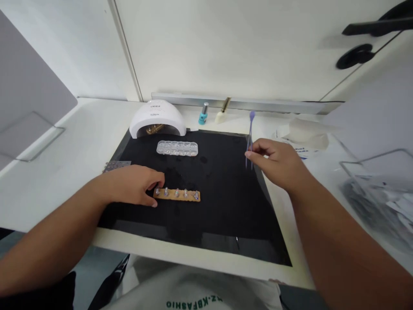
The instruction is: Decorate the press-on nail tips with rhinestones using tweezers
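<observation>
A tan strip (181, 195) carrying several small shiny nail tips lies on the black mat (222, 202). My left hand (137, 185) grips the strip's left end between thumb and fingers. Over the mat's right edge, my right hand (274, 161) holds purple tweezers (251, 133), their two thin tips pointing down and apart. Farther back on the mat sits a clear compartment box (177, 148) with small sparkling pieces. Nothing is between the tweezer tips that I can make out.
At the back left stands a white nail lamp (157, 114) with another strip inside. A teal bottle (203, 114) and a cream bottle (222, 113) stand behind the mat. White packaging (303, 137) and a wire basket (380, 189) are on the right.
</observation>
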Motion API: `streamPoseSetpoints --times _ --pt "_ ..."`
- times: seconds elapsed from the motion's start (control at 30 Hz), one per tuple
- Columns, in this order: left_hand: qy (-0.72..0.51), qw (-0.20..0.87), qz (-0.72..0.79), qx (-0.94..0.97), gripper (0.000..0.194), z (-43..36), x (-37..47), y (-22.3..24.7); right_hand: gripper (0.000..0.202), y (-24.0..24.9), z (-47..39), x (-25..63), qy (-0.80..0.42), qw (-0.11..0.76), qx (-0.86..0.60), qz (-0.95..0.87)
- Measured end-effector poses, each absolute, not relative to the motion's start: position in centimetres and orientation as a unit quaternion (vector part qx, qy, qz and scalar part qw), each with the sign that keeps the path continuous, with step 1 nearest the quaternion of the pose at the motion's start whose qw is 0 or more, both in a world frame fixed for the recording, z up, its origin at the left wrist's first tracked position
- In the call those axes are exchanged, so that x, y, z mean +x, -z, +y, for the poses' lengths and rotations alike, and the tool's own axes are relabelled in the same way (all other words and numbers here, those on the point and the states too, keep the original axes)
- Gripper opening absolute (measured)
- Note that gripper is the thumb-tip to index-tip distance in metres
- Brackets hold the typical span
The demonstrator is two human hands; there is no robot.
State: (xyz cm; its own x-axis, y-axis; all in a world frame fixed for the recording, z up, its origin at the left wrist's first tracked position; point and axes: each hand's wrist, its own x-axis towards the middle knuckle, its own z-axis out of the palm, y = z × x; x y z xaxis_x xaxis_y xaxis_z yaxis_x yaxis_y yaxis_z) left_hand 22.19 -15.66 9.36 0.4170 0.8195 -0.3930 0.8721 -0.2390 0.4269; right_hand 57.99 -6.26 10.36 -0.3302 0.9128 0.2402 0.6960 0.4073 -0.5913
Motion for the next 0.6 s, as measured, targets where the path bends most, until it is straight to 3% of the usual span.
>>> streamPoseSetpoints --times 0.3,0.6 --pt "0.015 0.274 0.506 0.817 0.007 -15.3 22.4 -9.0 0.013 -10.5 -6.2 58.3 -0.09 0.1 -0.477 -0.868" --pt "-0.031 0.245 0.497 0.832 0.016 -13.9 21.8 -8.0 0.015 -9.9 -5.3 58.4 -0.051 -0.004 -0.467 -0.883"
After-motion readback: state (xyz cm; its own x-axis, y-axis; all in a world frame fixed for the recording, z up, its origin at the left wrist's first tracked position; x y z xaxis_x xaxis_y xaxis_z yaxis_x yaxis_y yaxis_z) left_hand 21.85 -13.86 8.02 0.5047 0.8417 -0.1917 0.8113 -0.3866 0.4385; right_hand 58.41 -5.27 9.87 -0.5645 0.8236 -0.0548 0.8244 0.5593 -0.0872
